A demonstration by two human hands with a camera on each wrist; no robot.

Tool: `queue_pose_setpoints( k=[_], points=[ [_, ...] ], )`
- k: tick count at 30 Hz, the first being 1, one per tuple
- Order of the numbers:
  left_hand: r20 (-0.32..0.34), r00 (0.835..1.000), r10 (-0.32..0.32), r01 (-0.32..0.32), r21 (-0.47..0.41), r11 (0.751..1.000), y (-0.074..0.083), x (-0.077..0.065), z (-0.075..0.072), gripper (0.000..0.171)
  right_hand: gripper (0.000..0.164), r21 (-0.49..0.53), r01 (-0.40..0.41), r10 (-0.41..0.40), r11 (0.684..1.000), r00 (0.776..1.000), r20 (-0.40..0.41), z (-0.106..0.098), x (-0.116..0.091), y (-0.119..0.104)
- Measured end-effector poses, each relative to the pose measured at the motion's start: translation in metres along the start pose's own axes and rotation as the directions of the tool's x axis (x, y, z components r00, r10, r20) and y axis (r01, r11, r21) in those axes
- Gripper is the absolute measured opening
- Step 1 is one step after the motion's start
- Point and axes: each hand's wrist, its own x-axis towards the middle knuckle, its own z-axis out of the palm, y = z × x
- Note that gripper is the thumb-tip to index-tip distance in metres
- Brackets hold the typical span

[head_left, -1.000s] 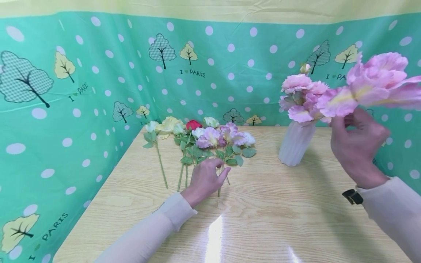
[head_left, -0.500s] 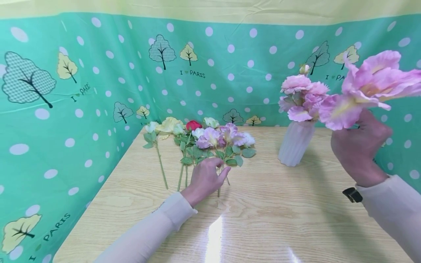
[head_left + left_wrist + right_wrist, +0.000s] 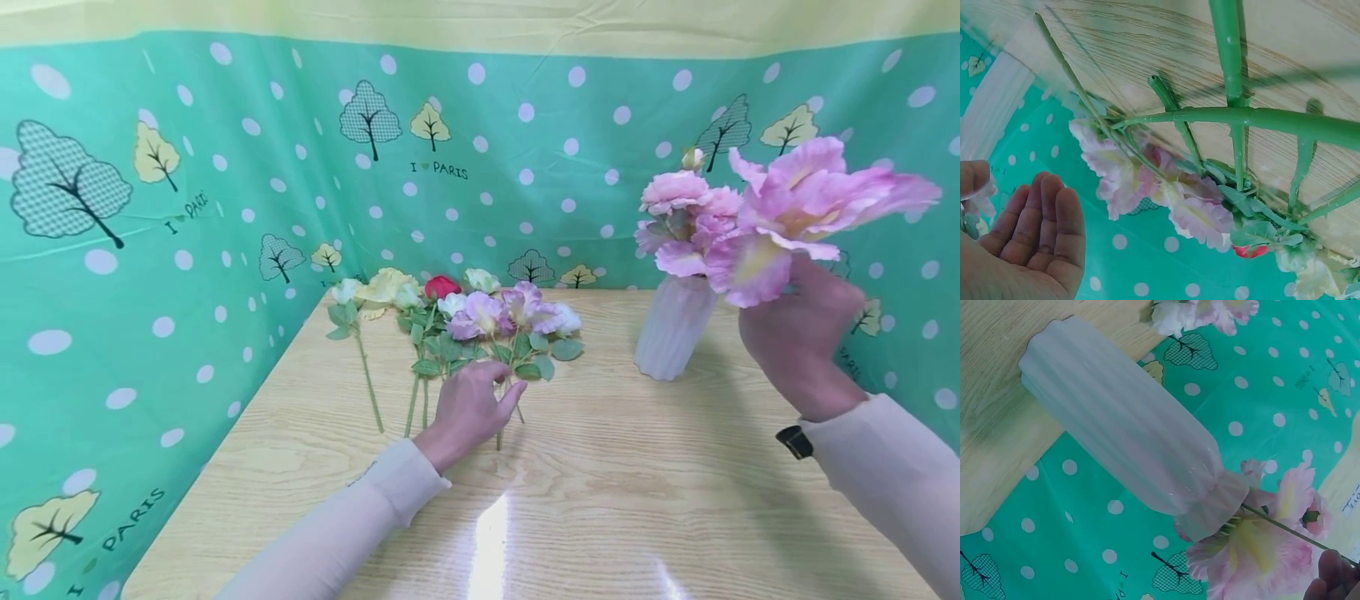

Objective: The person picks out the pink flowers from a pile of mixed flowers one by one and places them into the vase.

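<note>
While the right hand (image 3: pixel 802 340) pinches a thin green stem (image 3: pixel 1285 527) between fingertips and thumb, the ruffled pink iris (image 3: pixel 787 218) on it hangs just right of the vase, its lowest petals overlapping the pink bunch in the head view. Stem runs from the fingers to the vase mouth, per right wrist view; cannot tell how deep it goes, if at all.

Change: over the last second, iris and right hand shift leftward, closer to the vase. Left hand and loose stems hold their places. Reading: this stem looks lined up with the mouth, but placing seems unfinished, since the fingers grip it well out from the rim.

White fluted vase (image 3: pixel 675 329) stands on the far right part of the wood-grain table (image 3: pixel 637 500), already carrying a pink bunch (image 3: pixel 678 192) with one small bud on top.

Left hand (image 3: pixel 468 408) idle: palm bare, fingers together and gently bent, thumb apart. It lies over the lower stems of the loose flowers in the head view; contact cannot be told.

Loose flowers beyond it: two lilac irises (image 3: pixel 480 315), a red rose (image 3: pixel 442 287), a pale yellow bloom (image 3: pixel 386 285), several whitish roses (image 3: pixel 566 318).

Outermost: green dotted cloth (image 3: pixel 450 208) printed with trees, behind and left.
</note>
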Motion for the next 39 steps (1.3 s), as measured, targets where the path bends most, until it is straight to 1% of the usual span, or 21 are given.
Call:
queue_pose_setpoints(
  k=[4,8,10,13,15,18,21,24,29,33,37,39],
  points=[
    [0.004,1.000,-0.007,0.007,0.006,1.000,0.000,-0.001,0.001,0.023,0.022,-0.066,0.059,-0.052,0.996,0.993,0.108,0.002,0.000,0.004],
    [0.004,1.000,-0.010,0.010,0.015,1.000,0.000,-0.001,0.002,0.023,0.021,-0.093,0.085,-0.064,0.992,0.977,0.205,0.005,-0.001,0.005],
    [0.004,1.000,-0.012,0.012,0.020,1.000,0.000,-0.001,0.002,0.024,0.019,-0.098,0.072,-0.046,0.993,0.967,0.250,0.005,-0.001,0.005],
    [0.008,1.000,-0.015,0.014,0.022,1.000,0.000,-0.001,0.002,0.024,0.017,-0.077,0.041,-0.017,0.996,0.956,0.293,0.007,-0.003,0.006],
    [0.012,1.000,-0.017,0.017,0.020,1.000,0.000,-0.001,0.003,0.025,0.021,-0.062,0.015,0.004,0.998,0.951,0.308,0.009,-0.004,0.006],
    [0.015,1.000,-0.017,0.017,0.011,1.000,0.000,0.000,0.003,0.024,0.023,-0.045,0.009,0.006,0.999,0.949,0.316,0.012,-0.003,0.007],
    [0.014,1.000,-0.015,0.015,0.007,1.000,0.000,0.000,0.003,0.024,0.024,-0.044,0.050,-0.035,0.998,0.953,0.302,0.015,-0.001,0.007],
    [0.015,1.000,-0.014,0.014,0.006,1.000,0.000,0.000,0.003,0.024,0.024,-0.054,0.076,-0.057,0.996,0.953,0.297,0.016,0.002,0.007],
    [0.017,1.000,-0.015,0.014,0.009,1.000,0.001,0.000,0.003,0.024,0.023,-0.082,0.047,-0.017,0.995,0.942,0.335,0.017,0.001,0.009],
    [0.018,1.000,-0.013,0.012,0.013,1.000,0.001,0.000,0.004,0.023,0.023,-0.112,0.004,0.040,0.994,0.921,0.389,0.019,0.001,0.013],
    [0.023,1.000,-0.017,0.017,0.000,1.000,0.000,0.000,0.004,0.023,0.027,-0.164,-0.056,0.127,0.985,0.878,0.462,0.021,0.001,0.017],
    [0.023,1.000,-0.018,0.018,-0.006,1.000,0.000,0.000,0.005,0.022,0.030,-0.194,-0.080,0.168,0.978,0.853,0.494,0.022,0.001,0.019]
  ],
)
